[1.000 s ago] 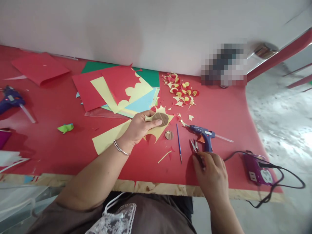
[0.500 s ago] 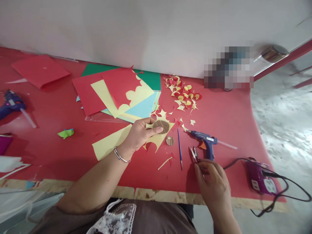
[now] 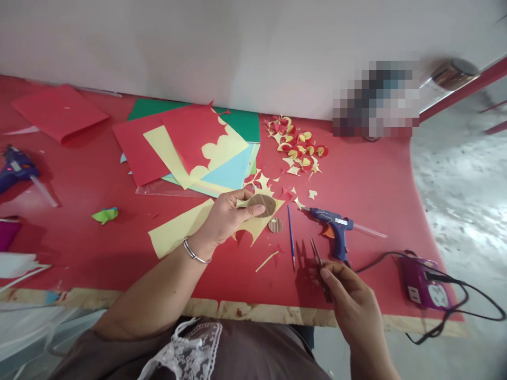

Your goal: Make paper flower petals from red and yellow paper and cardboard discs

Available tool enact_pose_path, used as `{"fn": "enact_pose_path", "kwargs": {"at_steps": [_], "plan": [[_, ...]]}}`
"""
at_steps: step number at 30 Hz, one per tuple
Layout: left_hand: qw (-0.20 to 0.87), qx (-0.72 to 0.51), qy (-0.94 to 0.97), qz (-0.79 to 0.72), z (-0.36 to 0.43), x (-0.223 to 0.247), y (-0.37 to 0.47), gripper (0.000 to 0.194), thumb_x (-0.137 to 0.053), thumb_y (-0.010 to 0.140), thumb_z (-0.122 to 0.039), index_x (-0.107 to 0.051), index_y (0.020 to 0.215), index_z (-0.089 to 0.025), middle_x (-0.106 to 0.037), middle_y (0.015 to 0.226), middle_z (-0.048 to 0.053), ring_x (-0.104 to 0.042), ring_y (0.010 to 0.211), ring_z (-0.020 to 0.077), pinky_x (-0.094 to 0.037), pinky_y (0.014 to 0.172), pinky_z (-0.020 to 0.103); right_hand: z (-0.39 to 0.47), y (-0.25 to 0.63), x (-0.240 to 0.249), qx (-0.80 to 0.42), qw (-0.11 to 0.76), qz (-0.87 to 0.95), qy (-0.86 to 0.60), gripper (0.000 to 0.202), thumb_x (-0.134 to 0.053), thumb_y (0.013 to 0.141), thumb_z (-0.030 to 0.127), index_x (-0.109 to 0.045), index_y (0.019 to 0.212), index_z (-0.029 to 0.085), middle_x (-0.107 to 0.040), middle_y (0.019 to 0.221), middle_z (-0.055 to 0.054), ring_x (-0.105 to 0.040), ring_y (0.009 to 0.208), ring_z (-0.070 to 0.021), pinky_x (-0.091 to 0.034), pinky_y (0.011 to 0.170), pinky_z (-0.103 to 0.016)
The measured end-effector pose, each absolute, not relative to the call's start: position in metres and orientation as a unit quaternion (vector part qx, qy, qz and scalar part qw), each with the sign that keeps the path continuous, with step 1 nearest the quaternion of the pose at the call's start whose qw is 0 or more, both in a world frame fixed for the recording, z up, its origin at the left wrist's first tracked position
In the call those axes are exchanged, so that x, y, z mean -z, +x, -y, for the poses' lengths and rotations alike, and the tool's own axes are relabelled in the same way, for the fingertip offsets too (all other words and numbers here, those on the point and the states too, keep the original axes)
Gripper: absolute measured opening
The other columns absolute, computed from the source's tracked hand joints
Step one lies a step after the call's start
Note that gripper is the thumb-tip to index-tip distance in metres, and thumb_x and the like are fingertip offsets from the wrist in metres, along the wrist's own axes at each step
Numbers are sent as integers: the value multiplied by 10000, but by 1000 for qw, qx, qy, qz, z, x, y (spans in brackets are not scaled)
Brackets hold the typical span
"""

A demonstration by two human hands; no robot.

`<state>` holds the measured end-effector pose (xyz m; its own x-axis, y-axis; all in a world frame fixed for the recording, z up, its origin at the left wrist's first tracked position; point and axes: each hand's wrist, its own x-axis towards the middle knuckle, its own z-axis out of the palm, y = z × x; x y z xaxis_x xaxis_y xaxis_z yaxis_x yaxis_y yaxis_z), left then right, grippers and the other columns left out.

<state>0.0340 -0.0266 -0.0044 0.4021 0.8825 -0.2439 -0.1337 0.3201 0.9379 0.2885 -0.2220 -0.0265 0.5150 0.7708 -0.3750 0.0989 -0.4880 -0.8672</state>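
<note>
My left hand (image 3: pixel 229 216) pinches a brown oval disc (image 3: pixel 268 203) with a wood-like grain, thumb on top. Beneath the disc is a piece of yellow paper (image 3: pixel 255 226) with curved bites cut from its edge, gripped along with it. A smaller striped round disc (image 3: pixel 275 225) lies on the table just right of the paper. Over the table's front part, my right hand (image 3: pixel 348 290) is closed around the handles of scissors (image 3: pixel 318 258), whose narrow blades point up and away from me. A thin blue stick (image 3: pixel 291 237) lies between the hands.
A blue glue gun (image 3: pixel 335 229) rests beyond my right hand, near a purple power socket (image 3: pixel 425 282) with a black cord. Red and yellow paper pieces (image 3: pixel 299 145) are heaped at the back. Coloured sheets (image 3: pixel 146 142) overlap left of them. Another glue gun (image 3: pixel 18 166) is far left.
My right hand has turned the scissors and shifted slightly right; the blades look closer together. My left hand keeps its hold on the disc and yellow paper. The view has shifted slightly.
</note>
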Motion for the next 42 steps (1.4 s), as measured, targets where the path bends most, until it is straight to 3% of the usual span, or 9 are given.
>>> {"fn": "enact_pose_path", "kwargs": {"at_steps": [3, 6, 10, 15, 19, 27, 42], "plan": [[718, -367, 430, -407, 29, 3, 37, 304, -951, 756, -389, -711, 751, -201, -740, 787, -3, -674, 756, 141, -533, 781, 297, 216, 279, 23, -463, 473, 222, -716, 411, -910, 768, 570, -702, 800, 217, -679, 703, -15, -639, 673, -175, -524, 629, -266], [730, -371, 397, -415, 35, 1, 41, 315, -970, 741, -383, -721, 777, -194, -752, 810, -4, -656, 736, 122, -516, 772, 281, 206, 265, 18, -510, 507, 170, -674, 446, -960, 712, 517, -633, 786, 224, -644, 715, 8, -605, 646, -142, -488, 587, -230], [746, -380, 350, -420, 47, -1, 47, 354, -991, 717, -394, -721, 814, -186, -765, 840, -2, -637, 716, 103, -482, 723, 255, 189, 247, 12, -547, 532, 152, -629, 488, -970, 709, 509, -587, 794, 219, -623, 705, 20, -434, 528, -73, -326, 470, -190], [752, -390, 305, -436, 60, 1, 53, 440, -1005, 685, -425, -649, 790, -188, -646, 683, -52, -493, 583, 71, -400, 621, 240, 170, 231, 6, -538, 557, 171, -610, 529, -950, 757, 555, -706, 1086, 220, -434, 601, 98, -309, 483, -56, -224, 452, -193], [745, -381, 312, -451, 66, 7, 58, 437, -992, 702, -444, -655, 787, -178, -612, 679, -42, -459, 591, 78, -355, 601, 245, 164, 226, 7, -533, 528, 212, -626, 544, -897, 810, 608, -753, 1114, 181, -425, 597, 85, -317, 492, -61, -233, 457, -212], [771, -368, 270, -444, 70, 14, 60, 498, -1032, 634, -415, -605, 750, -185, -539, 652, -61, -441, 590, 74, -350, 593, 233, 159, 222, 9, -538, 547, 224, -601, 428, -870, 864, 573, -753, 1059, 210, -451, 626, 68, -327, 507, -65, -245, 463, -216], [784, -381, 266, -411, 69, 11, 61, 448, -1026, 645, -374, -639, 754, -176, -557, 624, -71, -447, 566, 57, -354, 586, 214, 158, 222, 4, -548, 547, 205, -598, 448, -898, 818, 597, -748, 965, 201, -424, 587, 79, -306, 480, -61, -228, 439, -212]]}}
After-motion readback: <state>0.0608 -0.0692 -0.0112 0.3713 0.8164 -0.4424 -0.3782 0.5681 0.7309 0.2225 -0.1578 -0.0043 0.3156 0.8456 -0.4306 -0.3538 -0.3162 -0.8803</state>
